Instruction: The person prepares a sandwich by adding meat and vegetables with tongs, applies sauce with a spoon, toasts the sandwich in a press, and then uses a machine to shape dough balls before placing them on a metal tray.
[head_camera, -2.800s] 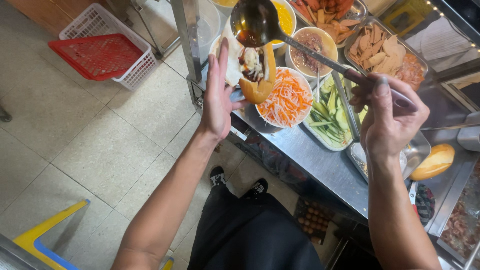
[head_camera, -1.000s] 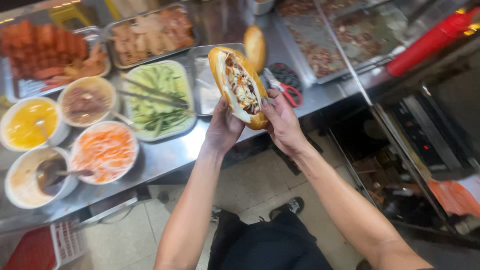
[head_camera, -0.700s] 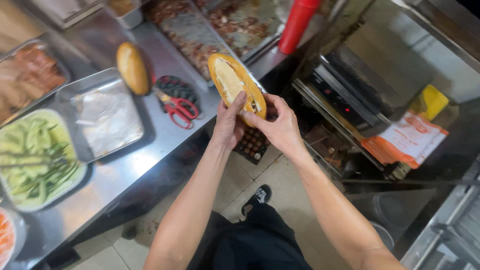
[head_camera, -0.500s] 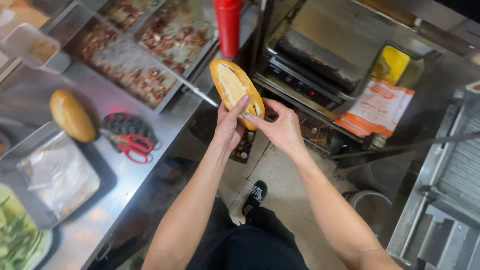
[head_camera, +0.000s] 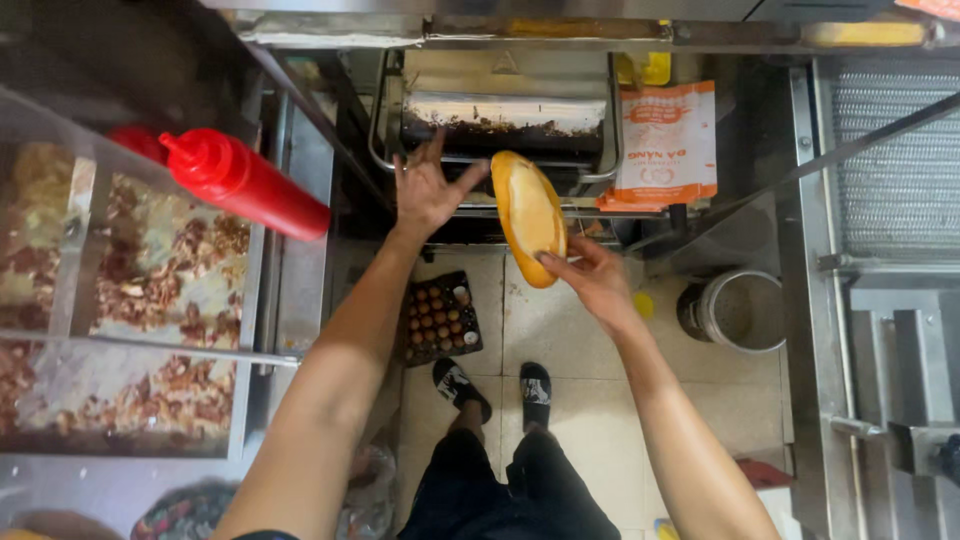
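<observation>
My right hand (head_camera: 592, 283) holds a filled golden baguette sandwich (head_camera: 528, 213) by its lower end, out in front of a small metal oven (head_camera: 505, 120) with a dark opening. My left hand (head_camera: 428, 190) is off the bread, fingers spread, next to the oven's front rail and just left of the sandwich. Both forearms stretch forward over the tiled floor.
A red squeeze bottle (head_camera: 240, 183) lies on the steel counter at left, above trays of cooked meat (head_camera: 165, 300). An egg carton (head_camera: 442, 318) sits on the floor below the oven. An orange-and-white paper bag (head_camera: 665, 145) hangs right of the oven, a metal bucket (head_camera: 740, 310) beneath it.
I have turned from the counter to face the oven. My left hand has let go of the sandwich and opened; only my right hand holds it now.
</observation>
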